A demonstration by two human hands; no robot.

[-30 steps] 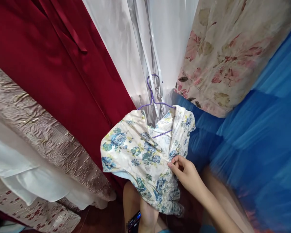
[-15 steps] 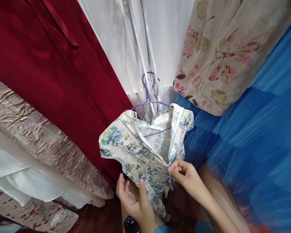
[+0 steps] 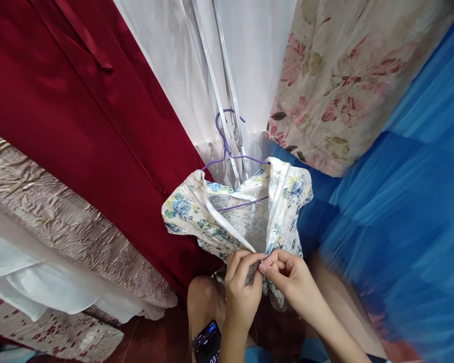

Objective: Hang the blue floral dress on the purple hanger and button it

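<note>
A cream dress with blue and yellow flowers hangs on a purple wire hanger, its neckline split down in a V with a white band along the edge. At the bottom of that V, my right hand pinches the fabric edge between thumb and fingers. Right beside it my left hand is closed on the opposite edge of the same opening, so the fingertips of both hands meet. Whatever small fastening lies between the fingertips is too small to make out. Below the hands, the lower part of the dress is mostly hidden.
A white metal stand rises behind the hanger. Around it hang a red dress, a pink floral cloth, a blue tulle skirt and a textured pink garment. A phone lies by my left leg.
My left hand has moved up and right from its open pose and taken hold of the opening's edge beside my right hand. The dress's shoulders have shifted slightly right.
</note>
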